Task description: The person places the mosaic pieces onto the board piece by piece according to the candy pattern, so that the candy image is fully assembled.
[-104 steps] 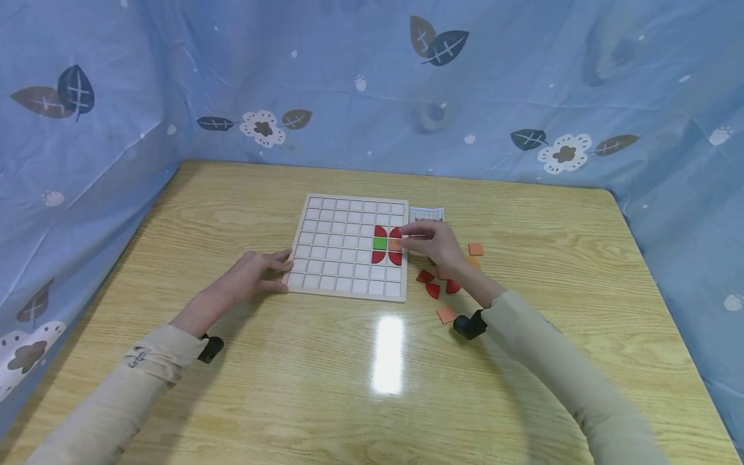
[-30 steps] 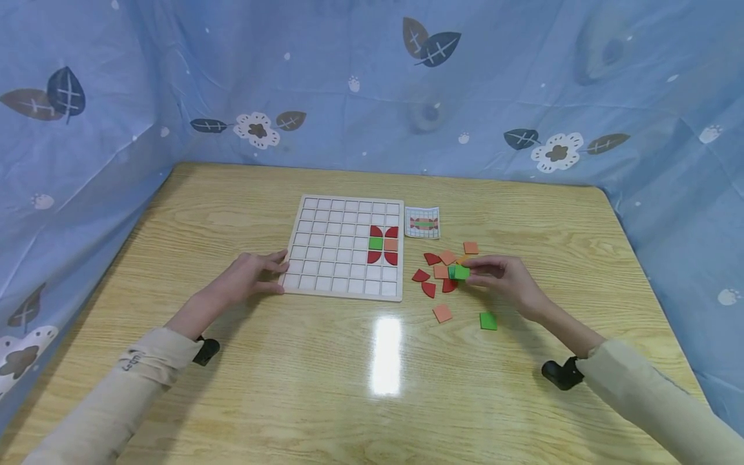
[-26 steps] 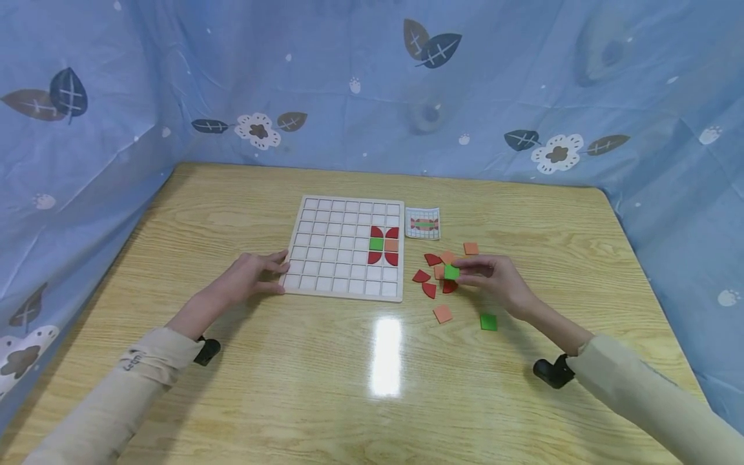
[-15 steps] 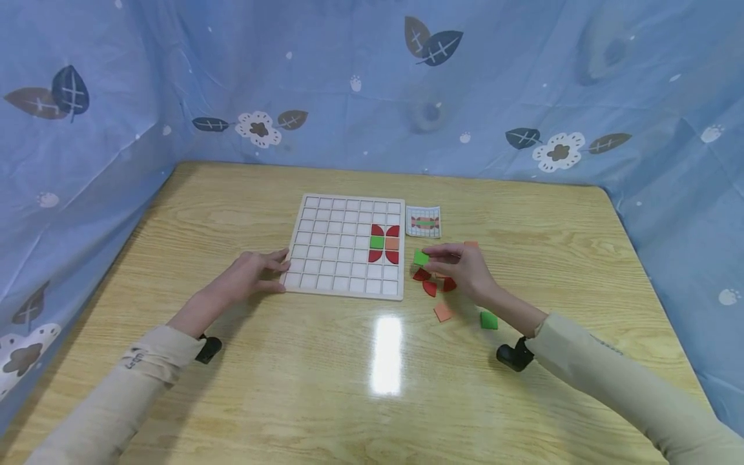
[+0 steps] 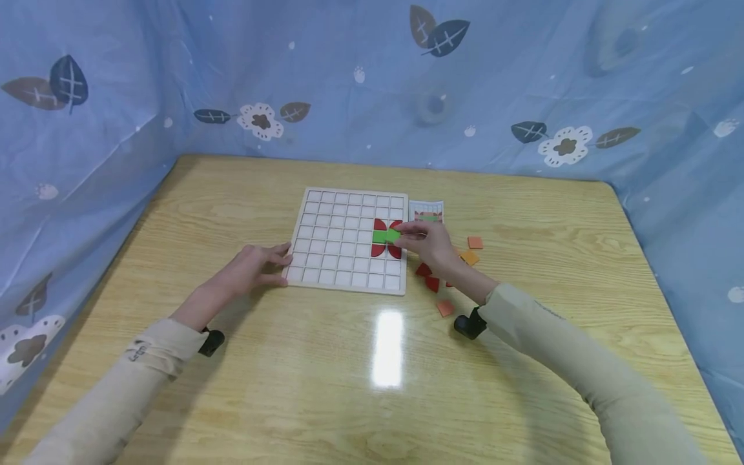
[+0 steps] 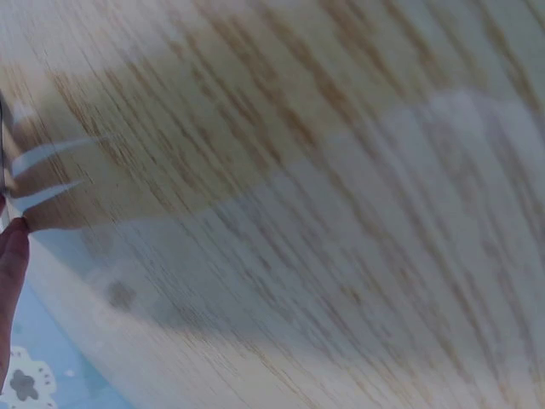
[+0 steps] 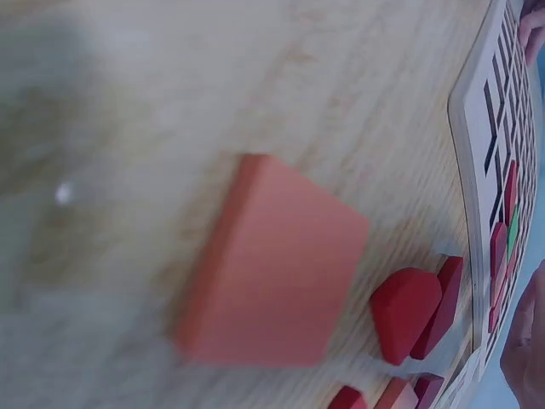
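A white grid board (image 5: 337, 245) lies mid-table. On its right side sit red quarter-round pieces (image 5: 379, 225) around a green tile (image 5: 378, 236). My right hand (image 5: 407, 234) pinches a second green tile (image 5: 393, 236) over the cell just right of the first, which hides the orange tile there. My left hand (image 5: 273, 265) rests with straight fingers on the board's near-left corner. In the right wrist view an orange square (image 7: 272, 264) fills the foreground, with red pieces (image 7: 409, 311) and the board (image 7: 477, 128) behind it. The left wrist view shows blurred table wood.
A small pattern card (image 5: 427, 210) lies right of the board. Loose pieces sit to the board's right: orange squares (image 5: 475, 242) (image 5: 445, 308) and red quarter-rounds (image 5: 433, 283). Blue patterned cloth (image 5: 372, 84) walls the wooden table (image 5: 372, 387) on three sides.
My right hand lifted a green tile from the loose pile and carried it left to the board's right column. The left hand stayed on the board's corner.
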{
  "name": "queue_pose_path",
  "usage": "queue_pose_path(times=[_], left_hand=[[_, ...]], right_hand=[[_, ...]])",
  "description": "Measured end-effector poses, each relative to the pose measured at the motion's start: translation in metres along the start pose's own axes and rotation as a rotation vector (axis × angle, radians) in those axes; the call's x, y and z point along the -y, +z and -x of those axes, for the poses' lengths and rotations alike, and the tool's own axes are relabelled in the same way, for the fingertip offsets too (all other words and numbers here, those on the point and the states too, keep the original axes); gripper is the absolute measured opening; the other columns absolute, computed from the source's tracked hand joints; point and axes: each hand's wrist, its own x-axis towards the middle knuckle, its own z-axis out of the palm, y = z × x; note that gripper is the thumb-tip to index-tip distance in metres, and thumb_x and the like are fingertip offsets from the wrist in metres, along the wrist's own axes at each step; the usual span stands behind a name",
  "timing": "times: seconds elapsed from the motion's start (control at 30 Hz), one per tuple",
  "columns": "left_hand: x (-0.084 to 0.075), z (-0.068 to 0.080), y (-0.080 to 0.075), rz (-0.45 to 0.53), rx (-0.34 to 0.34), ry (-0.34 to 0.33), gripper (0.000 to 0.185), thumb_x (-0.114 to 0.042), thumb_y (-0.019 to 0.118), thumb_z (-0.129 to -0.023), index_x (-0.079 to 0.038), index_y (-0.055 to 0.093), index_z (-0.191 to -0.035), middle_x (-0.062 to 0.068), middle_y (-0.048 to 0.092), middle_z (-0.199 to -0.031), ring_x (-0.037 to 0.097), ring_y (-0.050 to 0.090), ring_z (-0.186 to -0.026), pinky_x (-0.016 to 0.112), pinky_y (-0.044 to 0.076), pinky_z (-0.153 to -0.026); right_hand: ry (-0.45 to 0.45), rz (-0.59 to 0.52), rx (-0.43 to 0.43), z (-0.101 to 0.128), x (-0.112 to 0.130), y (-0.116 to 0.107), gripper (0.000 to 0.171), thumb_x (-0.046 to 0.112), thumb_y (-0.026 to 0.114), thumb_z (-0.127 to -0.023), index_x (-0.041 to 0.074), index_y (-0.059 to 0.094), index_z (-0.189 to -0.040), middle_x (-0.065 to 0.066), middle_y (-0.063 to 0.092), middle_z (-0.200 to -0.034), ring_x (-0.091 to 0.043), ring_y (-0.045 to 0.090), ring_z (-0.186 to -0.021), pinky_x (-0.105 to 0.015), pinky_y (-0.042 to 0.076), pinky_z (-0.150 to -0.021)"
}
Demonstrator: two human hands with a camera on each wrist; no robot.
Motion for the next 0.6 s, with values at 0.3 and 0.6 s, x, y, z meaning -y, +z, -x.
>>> queue_pose_path(times=[0.3,0.6], left_hand=[[0.000,0.000,-0.002,0.009,0.002,-0.003,0.051,-0.011,0.077,-0.079,0.008,0.057,-0.122,0.025,0.038,-0.142,0.045,0.036,-0.129,0.055,0.034,-0.104],[0.001,0.000,-0.001,0.031,0.010,-0.009,0.052,-0.010,0.076,-0.079,0.008,0.056,-0.124,0.024,0.036,-0.143,0.045,0.034,-0.131,0.055,0.032,-0.105]], right_hand=[[0.016,0.105,-0.040,-0.018,0.000,0.012,0.028,0.001,0.071,-0.085,-0.002,0.069,-0.113,-0.018,0.066,-0.110,-0.027,0.064,-0.099,-0.031,0.053,-0.086],[0.011,0.113,-0.033,-0.026,0.005,0.026,0.028,-0.002,0.071,-0.084,-0.006,0.068,-0.111,-0.022,0.067,-0.109,-0.031,0.066,-0.099,-0.033,0.054,-0.085]])
